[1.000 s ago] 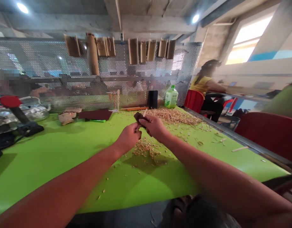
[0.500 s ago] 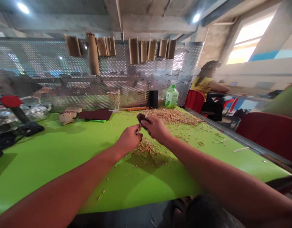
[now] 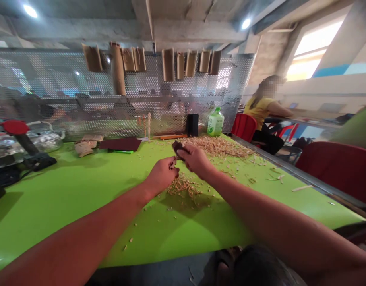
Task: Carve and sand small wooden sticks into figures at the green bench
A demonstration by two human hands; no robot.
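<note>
Head view: lots of shavings, finish line unclear

Judging by the pale shavings (image 3: 215, 147), I'm well in; what's left, can't tell. My left hand (image 3: 161, 173) pinches a small pale piece (image 3: 176, 157), mostly hidden; my right hand (image 3: 197, 159) grips a dark scrap (image 3: 177, 146) right beside it, over the crumbs (image 3: 183, 185). Green table (image 3: 90, 202) spreads wide leftward; shavings crowd the far right.

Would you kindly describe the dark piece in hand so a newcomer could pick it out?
On the green table, find the small shavings heap. Above it in view, the right hand holds the dark piece. Unlike the larger maroon sheet lying flat, it is held up.
</note>
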